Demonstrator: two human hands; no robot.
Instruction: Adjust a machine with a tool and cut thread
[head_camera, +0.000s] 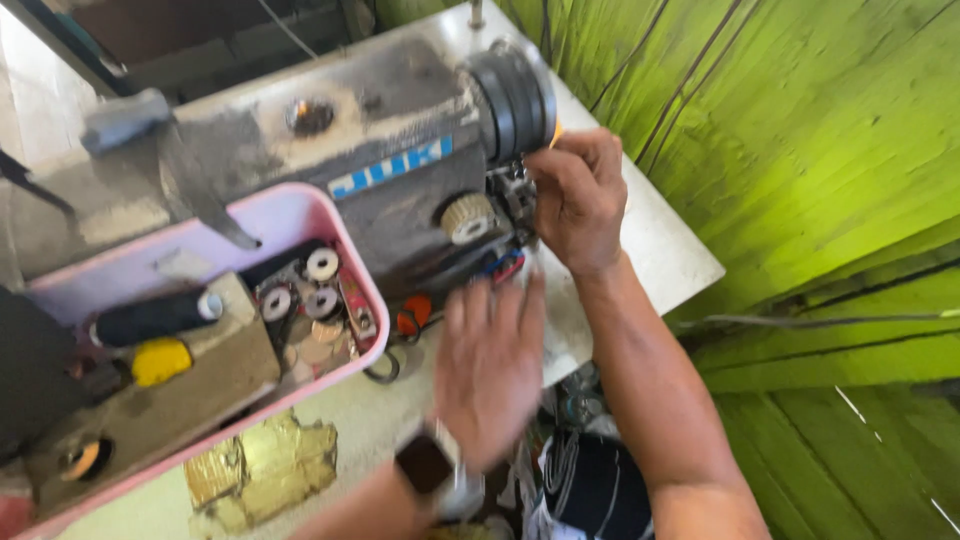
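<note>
The sewing machine (390, 170) sits toward the tabletop's (660, 250) far edge, its handwheel (515, 95) at the right end. The right hand (578, 200) curls loosely beside the handwheel; whether it grips anything, I cannot tell. The left hand (490, 365) hovers blurred, fingers spread, near the pink tray (330, 225).

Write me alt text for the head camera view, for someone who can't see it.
A person's right hand touches the end of a worn grey sewing machine just below its black handwheel, while the blurred left hand, wearing a wristwatch, hovers over the white table. A pink tray of thread spools sits beside the machine.
</note>
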